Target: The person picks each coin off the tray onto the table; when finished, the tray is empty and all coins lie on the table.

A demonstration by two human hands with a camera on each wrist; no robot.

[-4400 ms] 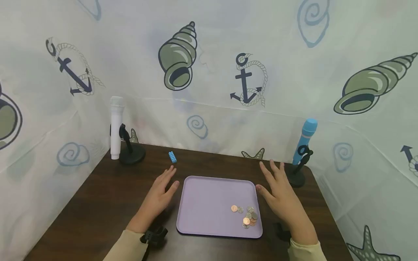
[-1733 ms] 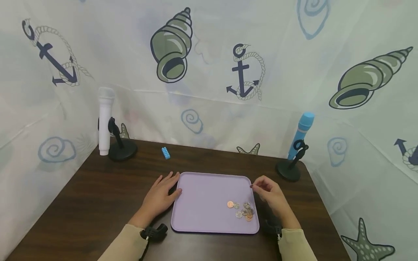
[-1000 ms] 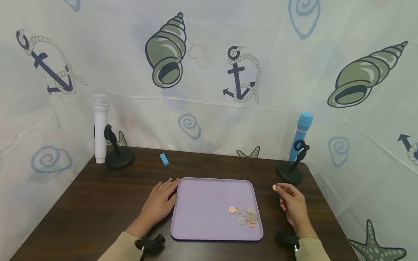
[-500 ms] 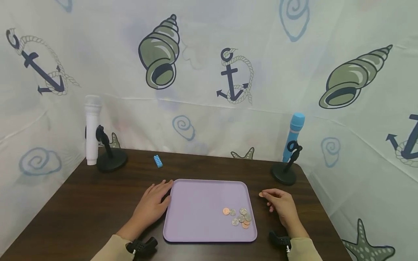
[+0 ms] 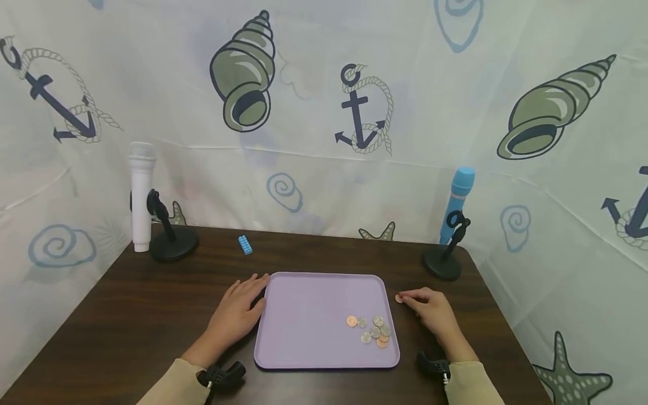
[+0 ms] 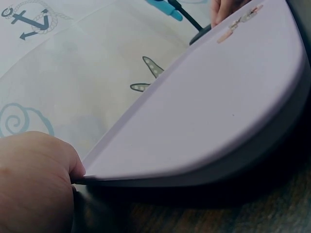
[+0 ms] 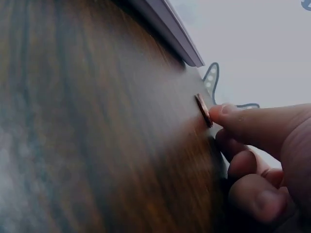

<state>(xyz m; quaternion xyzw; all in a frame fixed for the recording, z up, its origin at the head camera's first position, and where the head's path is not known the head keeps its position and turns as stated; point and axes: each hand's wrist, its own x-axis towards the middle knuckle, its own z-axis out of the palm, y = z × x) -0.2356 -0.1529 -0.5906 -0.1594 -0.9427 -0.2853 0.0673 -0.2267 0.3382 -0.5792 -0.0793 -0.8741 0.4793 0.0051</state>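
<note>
Right hand [image 5: 429, 311] pinches a copper coin [image 5: 399, 298] at its fingertips, low on the table [image 5: 126, 315] just right of the purple tray [image 5: 309, 315]. Left hand [image 5: 234, 313] flat, fingers relaxed, touching tray's left edge. Coin pile [image 5: 371, 331] on tray's near right

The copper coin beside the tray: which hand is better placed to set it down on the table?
The right hand. Its fingertips already pinch the copper coin just above the table, right of the purple tray. The left hand rests on the tray's far-side edge.
</note>
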